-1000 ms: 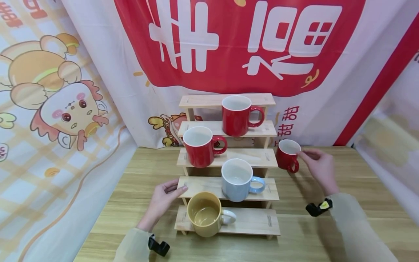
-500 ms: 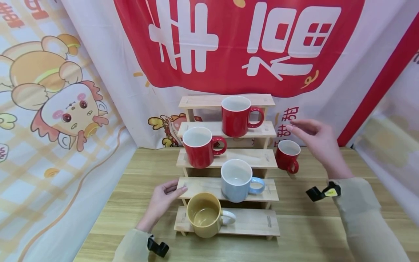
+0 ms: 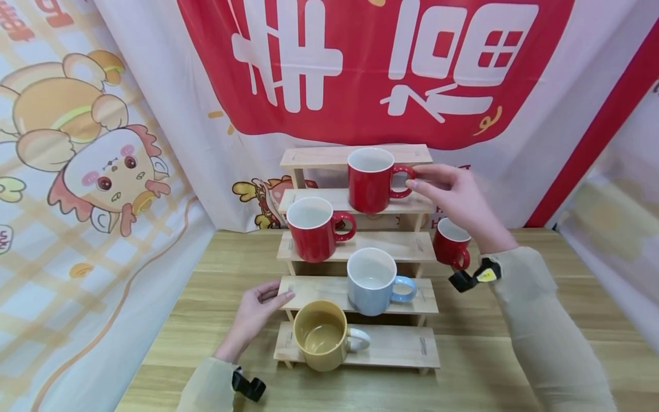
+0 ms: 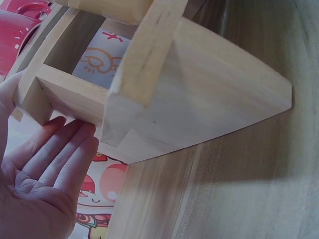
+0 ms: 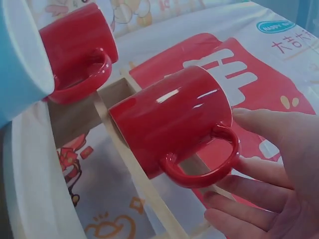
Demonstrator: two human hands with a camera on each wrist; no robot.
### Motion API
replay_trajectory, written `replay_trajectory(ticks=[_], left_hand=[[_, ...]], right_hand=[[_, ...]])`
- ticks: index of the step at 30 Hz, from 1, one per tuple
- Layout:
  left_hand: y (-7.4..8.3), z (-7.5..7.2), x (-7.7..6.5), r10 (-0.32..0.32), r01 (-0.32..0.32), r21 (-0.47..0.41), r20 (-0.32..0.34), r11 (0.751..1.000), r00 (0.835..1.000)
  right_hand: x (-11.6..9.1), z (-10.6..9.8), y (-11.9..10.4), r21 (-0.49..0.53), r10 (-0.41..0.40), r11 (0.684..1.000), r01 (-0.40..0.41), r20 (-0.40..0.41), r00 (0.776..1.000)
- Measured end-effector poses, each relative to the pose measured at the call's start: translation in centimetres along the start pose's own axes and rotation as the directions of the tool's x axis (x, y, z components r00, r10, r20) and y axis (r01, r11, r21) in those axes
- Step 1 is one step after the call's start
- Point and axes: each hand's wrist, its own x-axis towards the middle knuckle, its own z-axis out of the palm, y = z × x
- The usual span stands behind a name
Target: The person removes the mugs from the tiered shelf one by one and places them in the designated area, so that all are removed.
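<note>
A tiered wooden display shelf [image 3: 391, 346] stands on the table. My left hand [image 3: 259, 309] holds its left edge, thumb on top of a board and fingers [image 4: 65, 154] under it. High on the steps sits a red mug [image 3: 369, 183], white inside. At its handle is my right hand [image 3: 453, 197], thumb and fingertips by the handle's outer side; in the right wrist view the fingers are spread and not closed round it. A second red mug [image 3: 310, 232], a light blue mug [image 3: 372, 286] and a yellow mug [image 3: 321, 337] with a white handle stand on lower steps.
A smaller red mug [image 3: 450, 246] stands on the wood-grain table [image 3: 175, 343], just right of the shelf and near my right forearm. Printed cloth [image 3: 159, 86] hangs behind and on the left. Both wrists wear black camera mounts.
My right hand has left the small mug on the table, risen, and moved left to the upper red mug's handle. The left hand and all the mugs stay where they were.
</note>
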Motion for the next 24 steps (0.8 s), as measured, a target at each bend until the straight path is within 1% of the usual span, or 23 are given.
replay_trajectory(ticks=[8,15,24], left_hand=[[0.2,-0.1,0.0,-0.003,0.003,-0.006,0.014,1.0,1.0],[0.3,-0.1,-0.2,-0.013,0.013,-0.019,0.014,1.0,1.0],[0.3,0.0,-0.2,-0.014,0.015,-0.027,0.012,1.0,1.0]], right_hand=[[2.0,1.1,-0.8,0.123,0.02,0.992,-0.024,0.032,0.999],[2.8,1.4,-1.2,0.144,0.023,0.989,-0.028,0.038,0.999],[3.0,1.6,-0.6,0.191,0.045,0.98,-0.054,0.051,0.998]])
